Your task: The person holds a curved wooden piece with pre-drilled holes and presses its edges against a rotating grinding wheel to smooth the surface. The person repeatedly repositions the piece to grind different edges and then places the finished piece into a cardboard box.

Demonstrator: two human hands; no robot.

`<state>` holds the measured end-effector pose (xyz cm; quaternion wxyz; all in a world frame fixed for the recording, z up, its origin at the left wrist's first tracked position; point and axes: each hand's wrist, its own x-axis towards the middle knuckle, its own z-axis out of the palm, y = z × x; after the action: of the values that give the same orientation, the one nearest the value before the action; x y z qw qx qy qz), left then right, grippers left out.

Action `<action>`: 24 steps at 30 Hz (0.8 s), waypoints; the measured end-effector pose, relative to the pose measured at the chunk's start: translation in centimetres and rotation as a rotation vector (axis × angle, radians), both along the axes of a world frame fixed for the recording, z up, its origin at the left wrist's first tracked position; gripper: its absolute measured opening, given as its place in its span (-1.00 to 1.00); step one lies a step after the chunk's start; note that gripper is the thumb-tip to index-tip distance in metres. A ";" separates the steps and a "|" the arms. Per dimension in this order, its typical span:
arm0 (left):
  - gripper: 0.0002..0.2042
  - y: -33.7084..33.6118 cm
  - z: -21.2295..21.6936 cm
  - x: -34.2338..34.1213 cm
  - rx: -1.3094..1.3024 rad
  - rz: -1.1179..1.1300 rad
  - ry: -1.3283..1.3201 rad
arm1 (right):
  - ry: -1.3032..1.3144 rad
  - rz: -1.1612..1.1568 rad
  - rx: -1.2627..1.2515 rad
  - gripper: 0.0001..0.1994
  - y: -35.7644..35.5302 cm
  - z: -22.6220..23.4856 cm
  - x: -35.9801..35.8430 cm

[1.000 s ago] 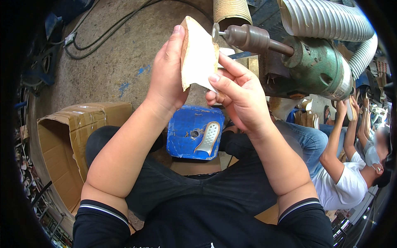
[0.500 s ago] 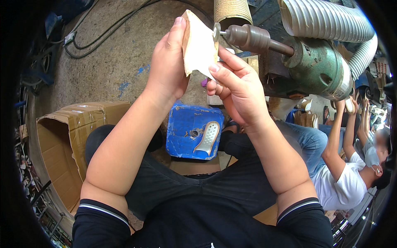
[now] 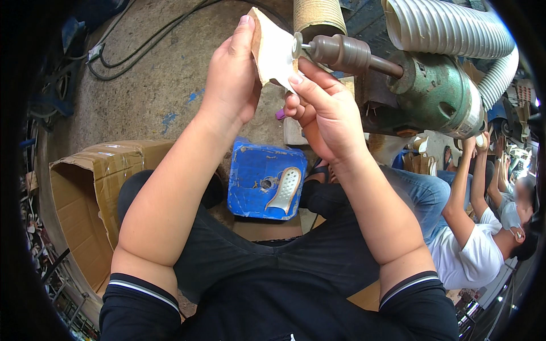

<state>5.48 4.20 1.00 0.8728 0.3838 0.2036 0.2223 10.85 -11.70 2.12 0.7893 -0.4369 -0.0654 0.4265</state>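
My left hand (image 3: 232, 77) and my right hand (image 3: 321, 108) together hold a pale, flat shoe sole piece (image 3: 272, 48) with a brown edge. Its right edge touches the small grinding wheel (image 3: 297, 44) on the brown spindle (image 3: 347, 52) of a green motor (image 3: 438, 94). My left hand grips the piece's left edge with fingers up along it. My right thumb presses on its lower face. Below my hands a blue stool (image 3: 264, 179) carries another pale sole (image 3: 284, 189).
An open cardboard box (image 3: 94, 193) stands on the concrete floor at my left. Grey ribbed hoses (image 3: 449, 28) run over the motor. A sanding drum (image 3: 318, 16) sits behind the wheel. Another person in a white shirt (image 3: 472, 250) sits at the right. Cables (image 3: 131, 45) lie on the floor.
Both hands have raised the sole piece slightly and brought it up to the grinding wheel, where its edge now touches.
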 end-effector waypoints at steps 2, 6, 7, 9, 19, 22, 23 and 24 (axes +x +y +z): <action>-0.46 0.1 0.0 0.2 -0.011 0.012 0.025 | -0.002 -0.010 -0.003 -0.61 0.2 -0.1 0.1; -0.46 0.3 -0.1 0.8 -0.001 0.023 0.018 | 0.013 -0.026 0.000 -0.66 0.5 -0.5 0.5; -0.46 0.4 -0.2 0.9 -0.002 0.022 0.013 | 0.020 -0.024 0.012 -0.66 0.5 -0.6 0.6; -0.47 0.6 -0.3 1.3 -0.006 0.033 0.023 | 0.031 -0.020 0.034 -0.67 0.5 -0.9 0.8; -0.50 -1.3 -1.0 -0.3 -0.197 -0.015 0.109 | 0.137 0.079 -0.092 -0.64 -1.5 -1.6 0.3; -0.53 -1.4 -0.8 -0.5 -0.192 -0.027 0.110 | 0.100 0.115 -0.058 -0.59 -1.8 -1.6 -0.1; -0.54 -1.2 -0.7 -0.5 -0.190 -0.041 0.095 | 0.078 0.108 -0.079 -0.57 -1.9 -1.4 -0.2; -0.55 -1.0 -0.6 -0.5 -0.183 -0.052 0.071 | 0.055 0.101 -0.100 -0.55 -2.1 -1.3 -0.3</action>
<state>5.01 3.15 0.39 0.9021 0.3151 0.2437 0.1661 10.58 -13.78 0.86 0.7456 -0.4599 -0.0441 0.4803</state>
